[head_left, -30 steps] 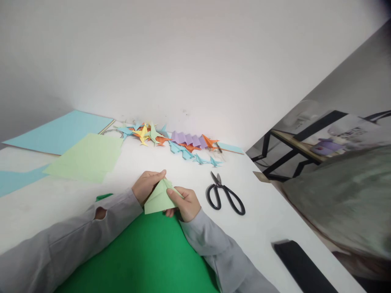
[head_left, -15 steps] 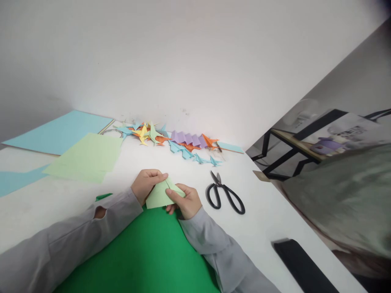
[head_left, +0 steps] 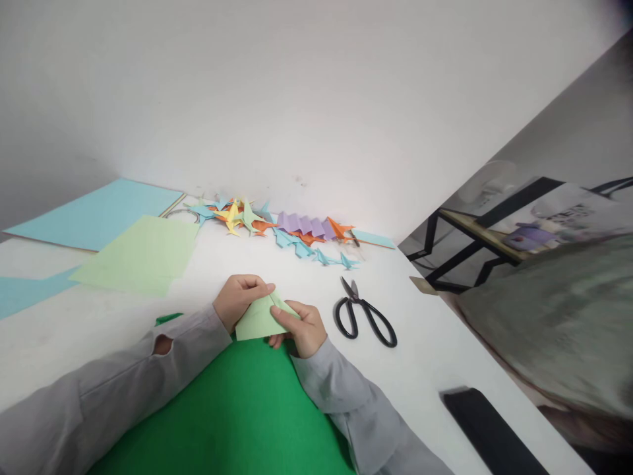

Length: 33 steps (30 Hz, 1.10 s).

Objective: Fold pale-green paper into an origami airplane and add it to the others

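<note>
Between my two hands is a folded piece of light green paper [head_left: 258, 320], held up just above the table's near edge. My left hand [head_left: 238, 298] pinches its upper left part, thumb on top near the peak. My right hand [head_left: 305, 326] grips the right side, the thumb pressed flat on the face and the fingers behind, partly hidden. A folded flap and crease show near the top, between the thumbs. To the right of my right hand, black-handled scissors [head_left: 364, 310] lie on the table with blades slightly apart.
Light green sheets [head_left: 143, 254] and a large blue sheet [head_left: 93, 214] lie at the left, with a blue piece [head_left: 34, 293] nearer. Along the wall sit folded paper cranes [head_left: 232, 214] and a pleated purple strip [head_left: 306, 225]. A black flat object [head_left: 489, 429] lies front right.
Both hands keep hold of the light green paper in nearly the same place. My left thumb and the flap beneath it have shifted very slightly to the right.
</note>
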Available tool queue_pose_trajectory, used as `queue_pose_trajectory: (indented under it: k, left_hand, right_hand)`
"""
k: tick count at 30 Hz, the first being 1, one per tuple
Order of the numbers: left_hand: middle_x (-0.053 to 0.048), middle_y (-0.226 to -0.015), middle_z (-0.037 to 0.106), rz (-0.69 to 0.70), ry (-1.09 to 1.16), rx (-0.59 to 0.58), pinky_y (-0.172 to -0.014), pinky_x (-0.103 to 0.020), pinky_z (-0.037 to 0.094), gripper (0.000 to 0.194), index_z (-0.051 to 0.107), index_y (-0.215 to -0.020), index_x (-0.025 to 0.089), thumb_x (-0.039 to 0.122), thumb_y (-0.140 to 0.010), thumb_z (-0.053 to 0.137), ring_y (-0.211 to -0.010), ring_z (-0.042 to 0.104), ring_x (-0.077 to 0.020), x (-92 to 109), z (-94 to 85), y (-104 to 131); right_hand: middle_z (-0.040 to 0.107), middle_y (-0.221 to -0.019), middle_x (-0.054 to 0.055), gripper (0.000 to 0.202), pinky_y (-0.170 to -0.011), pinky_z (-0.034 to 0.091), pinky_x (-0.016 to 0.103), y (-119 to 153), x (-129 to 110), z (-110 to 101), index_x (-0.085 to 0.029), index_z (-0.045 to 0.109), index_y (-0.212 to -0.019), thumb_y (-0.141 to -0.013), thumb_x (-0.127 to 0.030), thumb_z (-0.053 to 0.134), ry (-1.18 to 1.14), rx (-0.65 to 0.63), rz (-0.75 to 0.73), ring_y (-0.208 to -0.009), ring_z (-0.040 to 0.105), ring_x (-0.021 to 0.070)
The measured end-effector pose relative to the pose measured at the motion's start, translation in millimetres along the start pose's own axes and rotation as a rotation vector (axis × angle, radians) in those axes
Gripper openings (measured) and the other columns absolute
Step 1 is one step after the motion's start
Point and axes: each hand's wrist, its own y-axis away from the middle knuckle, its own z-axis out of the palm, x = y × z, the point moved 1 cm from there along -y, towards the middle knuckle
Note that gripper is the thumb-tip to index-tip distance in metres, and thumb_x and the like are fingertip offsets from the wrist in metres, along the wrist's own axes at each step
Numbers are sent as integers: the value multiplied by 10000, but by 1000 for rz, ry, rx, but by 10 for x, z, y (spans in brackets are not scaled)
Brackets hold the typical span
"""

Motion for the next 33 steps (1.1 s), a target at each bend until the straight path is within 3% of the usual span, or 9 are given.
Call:
queue_pose_trajectory:
  k: [8,17,22,27,33]
  left_hand:
    - [14,-440,535,-8,-67,-120,-422,-233,357,292,562,-542,123,372,-561,714,-417,492,-113,-2,-2,27]
    - [31,-444,490,12,-73,-105,-421,-232,335,302,533,-533,135,388,-618,674,-418,470,-105,-22,-18,14]
    - [21,-511,522,163,-210,-128,-472,-214,360,267,572,-520,114,337,-587,704,-498,474,-90,-33,-40,-13]
    - [28,-438,522,15,-110,-119,-416,-229,362,283,561,-533,128,366,-575,708,-418,486,-109,-27,-23,-5]
    - [38,-472,518,61,-39,-58,-436,-222,365,268,546,-490,127,290,-507,759,-445,470,-88,-42,-45,-34]
  right_hand:
    - [563,-390,-5,332,-337,417,181,-4,25,-1,-121,603,-605,-636,-447,662,27,-6,-12,-330,524,101]
    - [556,-383,-4,400,-315,405,161,-26,63,-11,-119,592,-579,-671,-508,619,79,4,-48,-307,500,80]
    - [574,-397,-6,387,-332,417,159,-19,64,-1,-117,606,-573,-665,-492,631,114,-6,-66,-330,514,77]
    - [578,-413,-11,401,-342,429,155,-3,45,16,-123,601,-570,-694,-504,595,91,4,-88,-344,521,73]
    - [559,-415,-28,357,-331,423,145,14,28,27,-134,587,-624,-695,-483,600,92,33,-107,-343,520,71]
